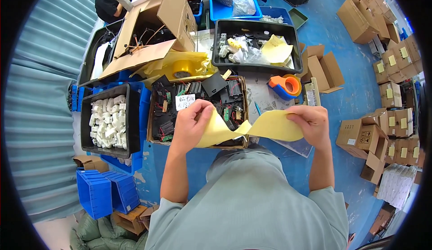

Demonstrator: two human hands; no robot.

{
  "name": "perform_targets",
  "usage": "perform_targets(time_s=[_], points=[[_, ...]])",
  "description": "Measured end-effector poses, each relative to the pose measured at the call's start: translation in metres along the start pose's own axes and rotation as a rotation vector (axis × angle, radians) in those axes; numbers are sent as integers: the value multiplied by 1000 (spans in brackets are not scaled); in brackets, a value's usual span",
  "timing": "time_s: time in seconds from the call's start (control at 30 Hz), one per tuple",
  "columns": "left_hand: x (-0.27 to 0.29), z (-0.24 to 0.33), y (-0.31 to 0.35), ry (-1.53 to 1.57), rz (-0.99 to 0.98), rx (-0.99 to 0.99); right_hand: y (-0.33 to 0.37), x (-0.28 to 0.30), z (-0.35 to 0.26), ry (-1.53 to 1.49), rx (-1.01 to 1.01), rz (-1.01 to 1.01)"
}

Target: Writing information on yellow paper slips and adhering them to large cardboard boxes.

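Observation:
A strip of yellow paper [279,126] stretches between my two hands, twisted narrow near its middle. My left hand [188,126] pinches its left end, and my right hand [313,123] grips the right end between thumb and fingers. Below the strip and my left hand is an open cardboard box [246,99] filled with black plastic parts [214,84], red wires and small green boards. A white handwritten label [185,102] lies on those parts, just above my left hand. Right of the box, a thin blue pen [258,108] rests on the work surface.
An orange and blue tape roll [288,87] sits beyond my right hand. At left stands a black bin of white plastic parts [108,121]. A black tray [256,23] with bags and yellow paper stands ahead, beside an open carton [177,18]. Boxes [362,137] line the right.

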State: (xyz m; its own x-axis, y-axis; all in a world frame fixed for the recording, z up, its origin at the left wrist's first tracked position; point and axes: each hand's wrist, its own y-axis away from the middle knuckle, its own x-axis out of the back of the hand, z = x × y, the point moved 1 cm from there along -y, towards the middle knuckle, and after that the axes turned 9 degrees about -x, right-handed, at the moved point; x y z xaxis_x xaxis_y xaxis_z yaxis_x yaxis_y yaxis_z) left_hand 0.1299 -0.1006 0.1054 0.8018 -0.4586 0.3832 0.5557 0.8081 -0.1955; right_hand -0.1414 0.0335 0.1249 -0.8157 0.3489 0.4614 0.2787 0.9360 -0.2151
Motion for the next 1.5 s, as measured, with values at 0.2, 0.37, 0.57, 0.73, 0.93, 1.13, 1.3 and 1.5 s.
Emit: perform_targets(time_s=[0.2,0.37,0.57,0.73,0.93,1.13,1.3,1.5], points=[[13,-4,-12,-12,110,3,16,19,14,-7,-164,224],[29,-12,-32,18,190,74,36,36,32,-79,-346,424],[30,-32,-86,28,294,22,58,42,44,-78,-534,553],[7,-101,-171,40,286,0,66,26,49,-127,-503,628],[-40,-128,-248,-483,392,-212,83,10,30,21,-545,560],[-76,-139,-283,-773,128,-411,122,6,27,-48,-621,614],[-121,-155,-279,-1062,-228,-385,146,7,32,-50,-670,678],[-138,-182,-243,-511,-290,-592,137,2,34,5,-694,563]])
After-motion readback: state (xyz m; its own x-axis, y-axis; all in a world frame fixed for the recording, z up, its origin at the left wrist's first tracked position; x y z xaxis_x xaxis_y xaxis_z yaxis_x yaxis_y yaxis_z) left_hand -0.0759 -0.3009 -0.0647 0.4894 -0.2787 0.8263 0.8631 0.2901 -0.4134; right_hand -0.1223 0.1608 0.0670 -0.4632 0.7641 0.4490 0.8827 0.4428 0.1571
